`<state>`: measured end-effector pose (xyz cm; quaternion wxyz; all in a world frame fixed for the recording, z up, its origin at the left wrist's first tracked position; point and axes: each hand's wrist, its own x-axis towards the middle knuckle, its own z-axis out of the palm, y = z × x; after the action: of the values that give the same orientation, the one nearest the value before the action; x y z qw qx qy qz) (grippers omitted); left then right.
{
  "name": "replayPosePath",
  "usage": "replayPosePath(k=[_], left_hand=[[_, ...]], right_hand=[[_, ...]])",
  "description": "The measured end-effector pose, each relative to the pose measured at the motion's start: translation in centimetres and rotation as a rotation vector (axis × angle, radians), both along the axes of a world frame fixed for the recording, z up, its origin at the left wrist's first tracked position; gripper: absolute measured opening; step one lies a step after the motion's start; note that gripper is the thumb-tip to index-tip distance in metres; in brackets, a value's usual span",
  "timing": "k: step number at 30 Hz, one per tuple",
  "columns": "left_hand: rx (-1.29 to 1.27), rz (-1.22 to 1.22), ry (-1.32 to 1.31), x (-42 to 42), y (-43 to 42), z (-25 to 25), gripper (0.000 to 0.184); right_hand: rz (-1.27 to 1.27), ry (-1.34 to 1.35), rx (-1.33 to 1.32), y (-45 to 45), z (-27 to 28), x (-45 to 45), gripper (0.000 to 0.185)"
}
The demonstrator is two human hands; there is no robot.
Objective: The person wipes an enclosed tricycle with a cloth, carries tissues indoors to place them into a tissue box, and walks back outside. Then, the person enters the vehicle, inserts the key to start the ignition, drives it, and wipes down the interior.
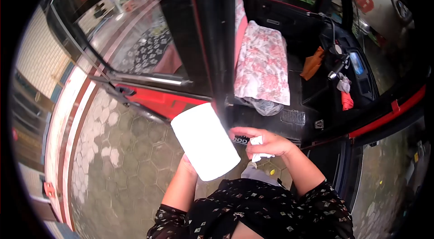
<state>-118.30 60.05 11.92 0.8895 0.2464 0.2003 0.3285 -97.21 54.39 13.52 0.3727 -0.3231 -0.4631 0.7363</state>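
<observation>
A large white roll (pixel 205 141), overexposed and without visible markings, is held in front of my body. My left hand (pixel 190 165) supports its lower left side, with most of the fingers hidden behind it. My right hand (pixel 266 143) is just right of the roll, its index finger stretched toward the roll's edge. Between the other fingers of that hand is a crumpled white tissue (pixel 257 149).
A small red vehicle has its door (pixel 158 101) open at the left. Inside are a seat with a floral cover (pixel 264 62), handlebars (pixel 338 65), an orange-brown item (pixel 312 63) and a red cloth (pixel 346 99). Hexagonal paving (pixel 131 148) lies below.
</observation>
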Motion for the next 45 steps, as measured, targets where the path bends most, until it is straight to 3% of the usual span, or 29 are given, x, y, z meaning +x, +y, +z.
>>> replayPosePath(k=[3,5,6,8,10,13,18,20,24,26,30,31,32,35,36,37,39,40,41,42,43,45], left_hand=[[0.091,0.226,-0.117,-7.0,-2.7,2.1,0.053],[0.260,0.177,0.285,-11.6,-4.1,3.3,0.077],[0.239,0.237,0.292,-14.1,-5.2,1.8,0.077],[0.429,0.294,-0.187,-18.7,-6.8,-1.9,0.102],[0.424,0.404,-0.141,-22.1,-9.5,-0.5,0.106],[0.359,0.526,-0.142,-25.4,-13.0,1.7,0.106],[0.310,0.717,-0.065,-29.4,-18.5,-3.5,0.101],[0.198,0.754,-0.126,-30.4,-21.5,-7.1,0.103],[0.114,0.815,-0.066,-28.3,-24.1,-8.2,0.105],[0.084,0.817,-0.014,-28.6,-25.7,-11.3,0.099],[0.087,0.862,0.104,-27.0,-25.5,-12.2,0.097],[0.077,0.858,0.133,-26.6,-25.2,-12.6,0.096],[0.064,0.857,0.161,-26.1,-24.7,-13.0,0.096],[0.018,0.863,0.153,-23.6,-22.5,-13.0,0.095],[0.007,0.877,0.152,-23.0,-21.9,-13.7,0.095],[0.032,0.888,0.151,-22.5,-21.1,-14.9,0.094],[0.054,0.852,0.113,-21.1,-20.1,-14.4,0.094],[0.050,0.811,0.075,-20.3,-19.4,-13.1,0.095],[0.071,0.810,0.041,-19.7,-18.8,-12.8,0.093],[0.093,0.816,0.013,-19.3,-18.5,-13.0,0.092],[0.089,0.821,-0.015,-19.0,-18.3,-13.5,0.089],[0.067,0.870,0.000,-18.4,-18.3,-12.3,0.087]], right_hand=[[0.140,-0.034,-0.015,0.4,-0.7,-7.6,0.060],[0.196,-0.054,-0.004,0.7,-1.7,-13.0,0.060],[0.219,-0.111,0.031,0.6,-1.6,-15.6,0.059],[0.270,-0.032,-0.021,0.2,-2.3,-20.7,0.058],[0.307,0.000,-0.055,-0.4,-2.3,-25.0,0.054],[0.561,-0.286,-0.049,-1.1,-0.9,-28.6,0.034],[0.756,-0.247,-0.040,-1.3,-3.2,-31.1,0.024],[0.770,-0.293,-0.030,-1.1,-3.8,-30.1,0.024],[0.762,-0.461,-0.252,0.0,-8.0,-23.5,0.025],[0.623,-0.499,-0.366,0.2,-10.1,-18.4,0.024],[0.202,-0.649,-0.590,1.6,-12.9,-7.6,0.021],[0.088,-0.697,-0.525,2.3,-13.8,-5.2,0.020],[-0.012,-0.907,-0.385,3.0,-14.0,-2.0,0.019],[-0.331,-0.908,-0.391,8.2,-19.1,8.2,0.016],[-0.388,-0.852,-0.382,9.0,-15.0,8.5,0.017],[-0.607,-0.965,-0.237,9.8,-13.0,9.2,0.025],[-0.765,-0.934,-0.114,12.0,-12.6,11.7,0.055],[-0.771,-0.966,-0.143,13.5,-13.5,13.3,0.057],[-0.802,-0.944,-0.119,16.6,-19.7,17.7,0.035],[-0.710,-0.869,-0.196,16.7,-18.9,16.4,0.026],[-0.511,-0.792,-0.311,14.8,-14.1,11.6,0.023],[-0.182,-0.728,-0.391,13.4,-13.5,7.2,0.024]])
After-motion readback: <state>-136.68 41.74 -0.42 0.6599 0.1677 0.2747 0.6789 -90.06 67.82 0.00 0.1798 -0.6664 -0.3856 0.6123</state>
